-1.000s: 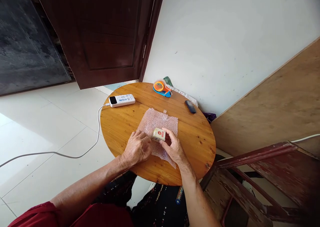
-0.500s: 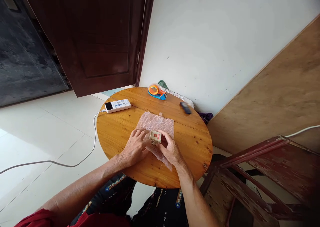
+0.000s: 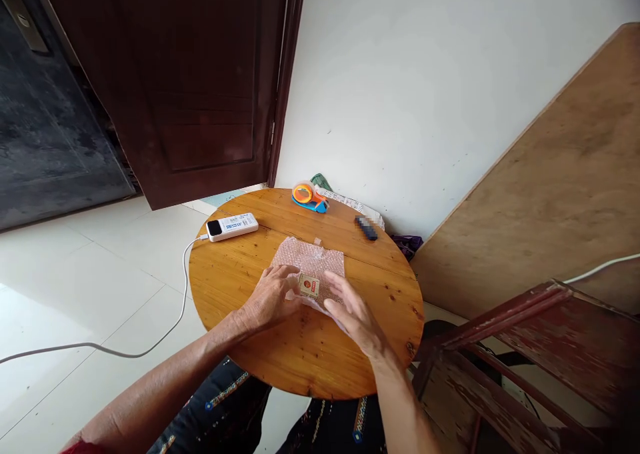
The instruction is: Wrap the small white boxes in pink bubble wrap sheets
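Observation:
A small cream-coloured box (image 3: 309, 285) with a red round emblem and a red label rests on a sheet of bubble wrap (image 3: 327, 257). To its left is my left hand (image 3: 273, 294), fingers loosely spread and close to the box's edge; whether the fingertips touch it I cannot tell. My right hand (image 3: 353, 311) hovers on the other side, thumb and fingers apart, with a gap between it and the box. Part of the wrap's near end is hidden by my hands.
On the round wooden table (image 3: 240, 274) stand a tape dispenser (image 3: 310, 196) at the back, a pixelated dark object (image 3: 367, 228) at the back right and a white device (image 3: 233, 227) with a cable (image 3: 186, 274). A worn wooden chair (image 3: 505, 334) is on the right.
The box, held between both hands before, now lies on the bubble wrap. My right hand has let go and moved right. The camera view has tilted up slightly.

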The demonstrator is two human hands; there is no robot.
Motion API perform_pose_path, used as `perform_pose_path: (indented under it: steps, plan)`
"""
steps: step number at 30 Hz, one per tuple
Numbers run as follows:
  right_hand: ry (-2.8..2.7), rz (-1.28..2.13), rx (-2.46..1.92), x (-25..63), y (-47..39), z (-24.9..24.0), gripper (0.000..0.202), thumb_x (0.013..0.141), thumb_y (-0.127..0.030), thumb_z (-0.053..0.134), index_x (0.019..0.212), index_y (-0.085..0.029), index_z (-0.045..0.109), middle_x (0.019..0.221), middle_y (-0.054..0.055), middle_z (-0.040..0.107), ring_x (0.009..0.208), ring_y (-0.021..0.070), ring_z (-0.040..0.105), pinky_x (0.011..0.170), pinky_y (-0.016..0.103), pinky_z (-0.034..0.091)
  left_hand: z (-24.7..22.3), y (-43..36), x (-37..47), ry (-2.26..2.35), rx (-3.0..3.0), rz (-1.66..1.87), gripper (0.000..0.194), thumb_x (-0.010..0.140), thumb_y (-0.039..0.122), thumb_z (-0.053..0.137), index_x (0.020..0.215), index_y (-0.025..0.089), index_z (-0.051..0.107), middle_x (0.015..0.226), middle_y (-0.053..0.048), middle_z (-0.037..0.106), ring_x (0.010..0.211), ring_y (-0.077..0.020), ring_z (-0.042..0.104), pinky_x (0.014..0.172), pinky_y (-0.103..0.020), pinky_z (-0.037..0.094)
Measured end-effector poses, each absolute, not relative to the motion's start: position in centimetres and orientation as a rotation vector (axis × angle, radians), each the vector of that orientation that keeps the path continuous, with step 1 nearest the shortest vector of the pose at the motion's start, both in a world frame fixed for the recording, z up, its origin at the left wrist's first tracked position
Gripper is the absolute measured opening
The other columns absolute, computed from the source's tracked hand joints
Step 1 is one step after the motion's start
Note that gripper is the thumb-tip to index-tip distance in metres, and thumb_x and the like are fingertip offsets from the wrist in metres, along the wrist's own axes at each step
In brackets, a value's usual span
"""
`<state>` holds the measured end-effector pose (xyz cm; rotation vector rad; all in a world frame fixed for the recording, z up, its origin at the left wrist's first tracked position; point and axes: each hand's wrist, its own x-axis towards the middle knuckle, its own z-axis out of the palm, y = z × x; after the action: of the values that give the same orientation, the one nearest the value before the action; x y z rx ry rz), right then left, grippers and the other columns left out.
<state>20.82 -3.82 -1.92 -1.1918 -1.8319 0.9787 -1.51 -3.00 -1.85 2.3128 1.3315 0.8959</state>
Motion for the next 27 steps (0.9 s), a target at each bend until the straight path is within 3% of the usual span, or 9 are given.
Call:
perform_pose_path:
  steps: [3, 5, 7, 10, 12, 17, 27]
  plan:
    - [-1.978, 0.911, -1.238, 21.4, -4.9, 0.4, 0.072, 0.08, -0.047, 0.068, 0.143, -0.026, 0.042, 0.149, 0.012, 0.047, 0.135, 0.0317, 0.046, 0.11, 0.053, 0.038, -1.7, -2.3, -1.5, 1.342, 2.228, 0.867, 0.005, 0.078, 0.015, 0.065, 0.08, 0.018, 0.067, 0.126, -0.01, 0.065, 0.117, -0.0265, 0.059, 0.102, -0.045, 0.043]
    - [-2.028, 0.782, -1.318, 20.8, -4.8, 1.1, 0.074, 0.073, -0.038, 0.075, 0.14, -0.026, 0.047, 0.143, 0.011, 0.053, 0.131, 0.0309, 0.05, 0.108, 0.051, 0.039, -1.7, -1.8, -1.4, 1.335, 2.182, 0.874, 0.007, 0.077, 0.014, 0.064, 0.081, 0.018, 0.068, 0.125, -0.01, 0.066, 0.117, -0.0263, 0.06, 0.102, -0.045, 0.043]
    - [-2.038, 0.699, -1.354, 19.7, -3.8, 1.1, 0.054, 0.073, -0.027, 0.071, 0.125, -0.024, 0.058, 0.128, 0.009, 0.064, 0.119, 0.0267, 0.058, 0.101, 0.044, 0.045, -1.8, -1.3, -1.2, 1.307, 2.142, 0.901, 0.008, 0.075, 0.013, 0.065, 0.08, 0.018, 0.068, 0.125, -0.009, 0.067, 0.116, -0.0256, 0.061, 0.103, -0.042, 0.043]
    - [-2.031, 0.719, -1.313, 18.5, -1.8, 0.4, 0.01, 0.078, -0.021, 0.06, 0.087, -0.021, 0.066, 0.098, 0.004, 0.072, 0.092, 0.0193, 0.066, 0.081, 0.03, 0.05, -1.9, -0.6, -0.9, 1.271, 2.044, 0.928, 0.009, 0.073, 0.011, 0.064, 0.08, 0.017, 0.067, 0.116, -0.007, 0.071, 0.105, -0.0223, 0.066, 0.095, -0.035, 0.048]
    - [-2.015, 0.748, -1.306, 18.4, -1.0, 0.0, 0.01, 0.08, -0.023, 0.057, 0.072, -0.02, 0.062, 0.084, 0.002, 0.07, 0.078, 0.0162, 0.064, 0.071, 0.026, 0.048, -2.0, -0.4, -0.8, 1.269, 1.962, 0.933, 0.01, 0.073, 0.011, 0.063, 0.08, 0.017, 0.067, 0.108, -0.006, 0.073, 0.097, -0.0196, 0.067, 0.086, -0.029, 0.05]
    - [-1.989, 0.734, -1.287, 18.6, -1.0, -0.4, 0.012, 0.079, -0.025, 0.058, 0.068, -0.02, 0.06, 0.076, 0.001, 0.067, 0.071, 0.0149, 0.06, 0.067, 0.025, 0.044, -2.1, -0.9, -0.5, 1.272, 1.853, 0.948, 0.007, 0.072, 0.01, 0.061, 0.075, 0.016, 0.064, 0.099, -0.003, 0.074, 0.082, -0.0145, 0.066, 0.07, -0.022, 0.048]
    - [-2.03, 0.734, -1.278, 18.5, -1.9, -0.3, 0.016, 0.081, -0.025, 0.059, 0.067, -0.019, 0.062, 0.064, -0.002, 0.062, 0.062, 0.0123, 0.054, 0.061, 0.023, 0.04, -2.0, -2.2, -0.6, 1.216, 1.805, 0.995, 0.008, 0.073, 0.013, 0.061, 0.066, 0.016, 0.06, 0.092, -0.003, 0.073, 0.08, -0.013, 0.063, 0.068, -0.02, 0.046]
